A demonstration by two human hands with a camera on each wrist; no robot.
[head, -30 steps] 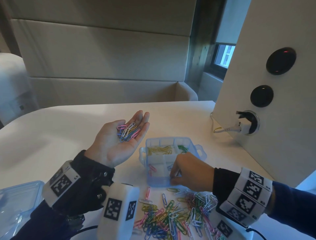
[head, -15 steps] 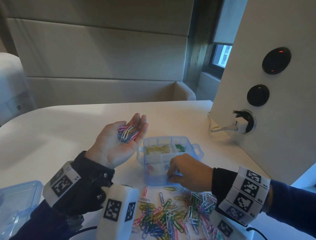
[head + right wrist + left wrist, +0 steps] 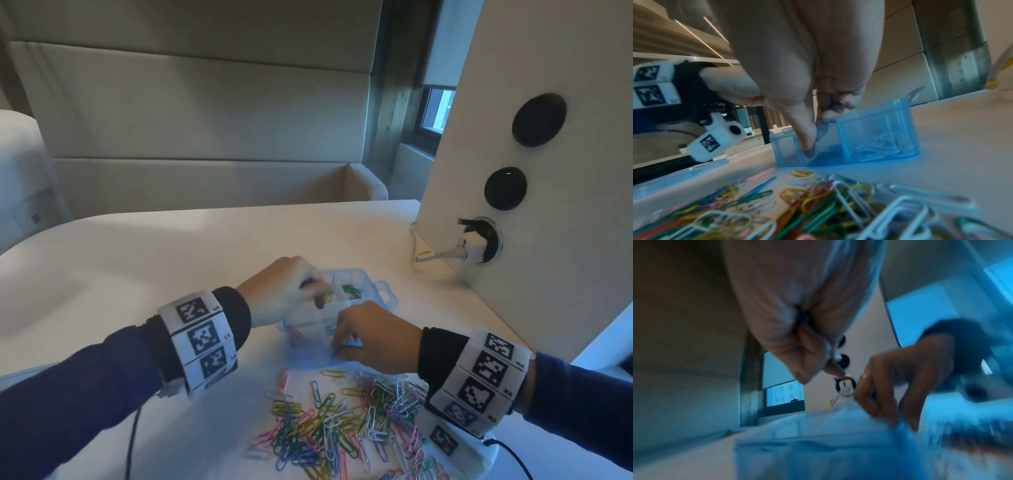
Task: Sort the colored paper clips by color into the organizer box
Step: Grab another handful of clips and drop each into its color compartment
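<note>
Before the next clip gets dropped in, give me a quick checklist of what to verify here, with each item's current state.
1. Organizer box open, lid off: ok.
2. Right hand reaching into a near compartment, thumb inside: ok.
3. Left hand closed over the far side of the box: ok; whether it holds clips: cannot tell, blurred.
4. Green clips alone in the far right compartment: ok.
5. White clips alone in their near compartment: ok.
6. Loose pile on the table fully sorted: not ok.

Beige padded bench (image 3: 205,113), white table (image 3: 171,246), window (image 3: 436,109)
</note>
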